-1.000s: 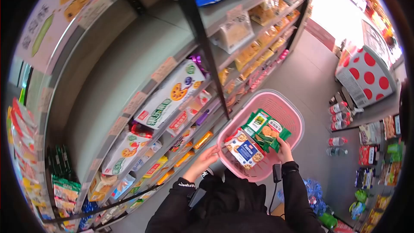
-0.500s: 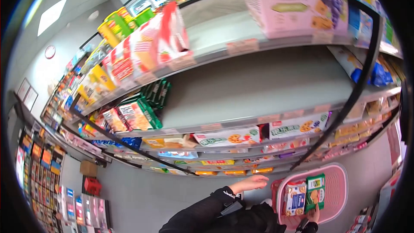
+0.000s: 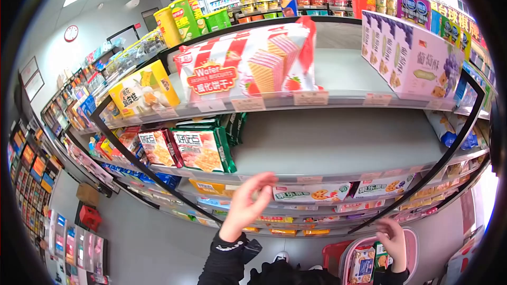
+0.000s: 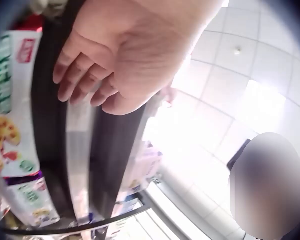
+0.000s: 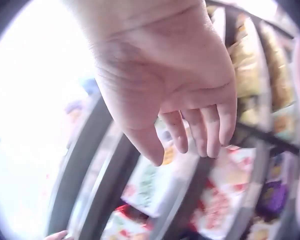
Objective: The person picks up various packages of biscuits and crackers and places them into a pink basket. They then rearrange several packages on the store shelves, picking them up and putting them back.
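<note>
My left hand (image 3: 248, 206) is raised before the shelf, its fingers loosely bent and nothing in them. It is nearest the front edge of the middle shelf (image 3: 338, 153), right of the green biscuit packs (image 3: 203, 150) and dark red biscuit packs (image 3: 156, 148). Over the pink shopping basket (image 3: 414, 253) hangs my right hand (image 3: 393, 245), also holding nothing. In the basket lie a blue-and-white biscuit pack (image 3: 362, 266) and a green biscuit pack (image 3: 381, 256), the latter partly hidden by that hand. Both wrist views show bare palms with relaxed fingers.
A striped wafer biscuit bag (image 3: 248, 60), a yellow box (image 3: 143, 89) and purple grape pastry boxes (image 3: 422, 66) stand on the upper shelf. White biscuit boxes (image 3: 311, 192) fill the one below the middle. A black bar (image 3: 422, 171) slants across the shelf front at right.
The view has swung left and up towards the shelf. My right hand has let go of the green pack in the basket and lifted. My left hand has risen towards the shelf.
</note>
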The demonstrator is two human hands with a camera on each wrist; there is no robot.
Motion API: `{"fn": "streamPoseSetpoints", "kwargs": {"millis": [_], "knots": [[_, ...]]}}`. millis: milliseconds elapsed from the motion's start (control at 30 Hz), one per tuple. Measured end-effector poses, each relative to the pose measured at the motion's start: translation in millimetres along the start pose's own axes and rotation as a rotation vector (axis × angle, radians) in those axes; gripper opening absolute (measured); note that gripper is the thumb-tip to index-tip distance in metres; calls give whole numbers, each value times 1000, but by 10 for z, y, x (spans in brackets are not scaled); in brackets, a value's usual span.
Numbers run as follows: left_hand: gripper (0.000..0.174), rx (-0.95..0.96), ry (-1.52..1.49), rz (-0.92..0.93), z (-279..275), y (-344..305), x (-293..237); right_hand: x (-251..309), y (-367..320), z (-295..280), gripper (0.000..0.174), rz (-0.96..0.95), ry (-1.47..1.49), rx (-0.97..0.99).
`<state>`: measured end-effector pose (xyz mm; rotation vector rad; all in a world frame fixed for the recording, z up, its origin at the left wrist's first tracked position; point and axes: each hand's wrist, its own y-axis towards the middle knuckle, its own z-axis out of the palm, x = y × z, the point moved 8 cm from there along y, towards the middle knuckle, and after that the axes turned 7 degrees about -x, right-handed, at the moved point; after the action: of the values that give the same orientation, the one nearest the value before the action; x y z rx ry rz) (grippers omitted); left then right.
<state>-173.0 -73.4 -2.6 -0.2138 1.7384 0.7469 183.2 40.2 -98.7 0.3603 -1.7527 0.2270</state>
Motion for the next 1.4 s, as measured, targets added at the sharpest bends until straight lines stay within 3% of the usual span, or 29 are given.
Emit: {"fn": "streamPoseSetpoints", "kwargs": {"millis": [33,100,167,267,433,500,567,767,800,967,1033,1100,1167,1233,1300,1333,1400], "knots": [[34,-95,21,34,-225,35,-80,464,87,303,36,-167,-123,85],[35,-270,271,280,-599,45,-319,1352,150,931,36,-536,-337,251],[44,-383,509,374,-921,28,-344,1748,243,1513,36,-660,-337,371],[50,-606,567,366,-1358,64,-270,2004,489,2302,41,-766,-246,472],[54,-589,554,259,-1661,171,-48,1975,1101,3242,53,-543,75,451],[55,-552,690,264,-1642,199,-27,1849,1170,3505,58,-351,160,580],[56,-522,659,219,-1633,222,-33,1867,1173,3568,57,-381,143,528],[61,-529,266,186,-1677,181,105,1906,1176,3513,50,-411,163,447],[62,-554,252,256,-1658,130,31,1892,1174,3471,50,-400,163,427],[71,-539,230,485,-1394,-96,-360,2319,818,2910,50,-948,93,254],[78,-518,175,500,-1236,-169,-422,2288,700,2641,52,-964,183,255],[74,-390,141,539,-876,-211,-540,2146,608,2351,52,-710,267,402],[76,-270,141,431,-551,-319,-432,1920,492,1972,51,-652,363,383],[82,-29,161,397,-151,-391,-359,1572,377,1551,53,-612,379,282],[68,149,129,445,342,-515,-409,1100,233,1168,55,-418,224,224],[76,183,207,387,542,-588,-295,717,179,1082,58,-279,216,293],[72,465,207,337,991,-719,-63,395,-127,664,51,-164,442,172]]}}
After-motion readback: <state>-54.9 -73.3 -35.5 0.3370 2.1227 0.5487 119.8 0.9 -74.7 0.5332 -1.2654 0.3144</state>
